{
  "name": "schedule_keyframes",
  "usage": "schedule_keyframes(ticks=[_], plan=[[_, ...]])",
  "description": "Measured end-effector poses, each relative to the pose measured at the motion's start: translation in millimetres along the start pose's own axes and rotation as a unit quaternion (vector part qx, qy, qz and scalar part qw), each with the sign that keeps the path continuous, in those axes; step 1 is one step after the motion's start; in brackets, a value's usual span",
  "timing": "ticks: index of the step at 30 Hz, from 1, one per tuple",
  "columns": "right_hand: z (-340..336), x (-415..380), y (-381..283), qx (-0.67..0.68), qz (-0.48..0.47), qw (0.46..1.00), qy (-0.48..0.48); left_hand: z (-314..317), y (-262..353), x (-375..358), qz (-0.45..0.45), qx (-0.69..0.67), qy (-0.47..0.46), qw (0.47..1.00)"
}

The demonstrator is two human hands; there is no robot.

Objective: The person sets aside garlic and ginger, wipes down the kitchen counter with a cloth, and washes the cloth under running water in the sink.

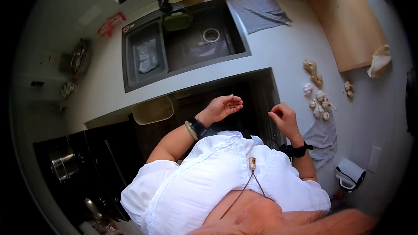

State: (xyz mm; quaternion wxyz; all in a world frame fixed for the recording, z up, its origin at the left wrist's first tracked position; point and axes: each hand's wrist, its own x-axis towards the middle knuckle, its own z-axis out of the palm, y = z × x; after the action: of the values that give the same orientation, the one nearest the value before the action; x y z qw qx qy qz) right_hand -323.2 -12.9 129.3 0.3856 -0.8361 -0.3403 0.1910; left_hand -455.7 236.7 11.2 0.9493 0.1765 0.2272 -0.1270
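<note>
My left hand point(224, 107) hovers in front of the counter, palm turned partly up. Its fingers are apart and slightly bent, and I see nothing held in it. To its right, my right hand point(284, 119) is raised near the counter edge, fingers curled in toward the thumb; no object shows in it. Both hands are over a dark opening point(244, 88) below the sink front. Close to my right hand on the counter lie several garlic bulbs point(320, 104), a ginger root point(313, 73) and a grey cloth point(323, 139).
A dark double sink point(188, 70) holds a clear plastic bag point(148, 55) and a green container point(177, 21). A second grey cloth point(260, 12) lies right of it. A wooden board point(348, 26) leans at the right. A pale bin point(153, 110) sits below the counter; a metal pot point(64, 164) is left.
</note>
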Motion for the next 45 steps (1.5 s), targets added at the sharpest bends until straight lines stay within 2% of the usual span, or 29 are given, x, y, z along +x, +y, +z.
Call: schedule_keyframes(ticks=[5, 8, 11, 12, 13, 14, 15, 16, 17, 19, 21, 23, 26, 27, 29, 31, 32, 35, 36, 39, 42, 45], plan=[[70, -2, -42, -0.014, 0.013, 0.997, -0.073, -151, 35, -106, 0.120, -0.086, 0.106, 0.983], [100, -7, -66, -0.041, 0.003, 0.993, -0.113, -241, 47, -159, 0.208, -0.151, 0.215, 0.942], [118, -12, -87, -0.038, -0.005, 0.992, -0.119, -316, 57, -188, 0.278, -0.113, 0.364, 0.882], [121, -14, -91, -0.040, -0.008, 0.992, -0.120, -323, 61, -198, 0.250, -0.023, 0.427, 0.869], [123, -17, -92, -0.043, -0.009, 0.992, -0.116, -293, 74, -207, 0.214, -0.006, 0.462, 0.861], [122, -21, -93, -0.049, -0.005, 0.993, -0.107, -333, 72, -200, 0.217, 0.074, 0.454, 0.861], [120, -24, -93, -0.050, -0.006, 0.994, -0.101, -308, 80, -202, 0.192, 0.112, 0.468, 0.855], [118, -27, -94, -0.051, -0.004, 0.994, -0.094, -322, 84, -196, 0.155, 0.163, 0.473, 0.852], [114, -31, -95, -0.052, -0.002, 0.995, -0.086, -322, 87, -190, 0.152, 0.255, 0.485, 0.823], [101, -38, -96, -0.065, 0.024, 0.995, -0.066, -327, 93, -172, 0.142, 0.276, 0.460, 0.832], [83, -44, -86, -0.074, 0.048, 0.995, -0.041, -333, 95, -152, 0.145, 0.325, 0.477, 0.804], [64, -49, -70, -0.077, 0.072, 0.994, -0.010, -278, 102, -148, 0.107, 0.424, 0.473, 0.765], [16, -60, -41, -0.049, 0.155, 0.986, 0.036, -206, 107, -131, 0.056, 0.585, 0.363, 0.723], [-2, -66, -28, -0.037, 0.184, 0.981, 0.050, -203, 102, -117, 0.043, 0.673, 0.354, 0.648], [-42, -79, 2, -0.056, 0.204, 0.974, 0.076, -143, 90, -102, 0.102, 0.733, 0.278, 0.612], [-84, -96, 34, -0.060, 0.232, 0.965, 0.103, -92, 85, -75, 0.044, 0.764, 0.238, 0.598], [-104, -105, 51, -0.056, 0.249, 0.959, 0.122, -71, 82, -59, 0.041, 0.762, 0.212, 0.611], [-160, -132, 113, -0.018, 0.287, 0.942, 0.172, 19, 69, -9, 0.016, 0.786, 0.120, 0.607], [-176, -139, 133, -0.003, 0.298, 0.937, 0.183, 41, 65, 10, 0.032, 0.804, 0.074, 0.590], [-223, -148, 182, 0.086, 0.342, 0.916, 0.190, 94, 49, 79, 0.078, 0.865, -0.029, 0.495], [-261, -146, 225, 0.120, 0.372, 0.897, 0.207, 128, 23, 145, 0.169, 0.867, -0.112, 0.455], [-289, -133, 272, 0.118, 0.371, 0.888, 0.244, 155, -5, 198, 0.147, 0.894, -0.129, 0.403]])
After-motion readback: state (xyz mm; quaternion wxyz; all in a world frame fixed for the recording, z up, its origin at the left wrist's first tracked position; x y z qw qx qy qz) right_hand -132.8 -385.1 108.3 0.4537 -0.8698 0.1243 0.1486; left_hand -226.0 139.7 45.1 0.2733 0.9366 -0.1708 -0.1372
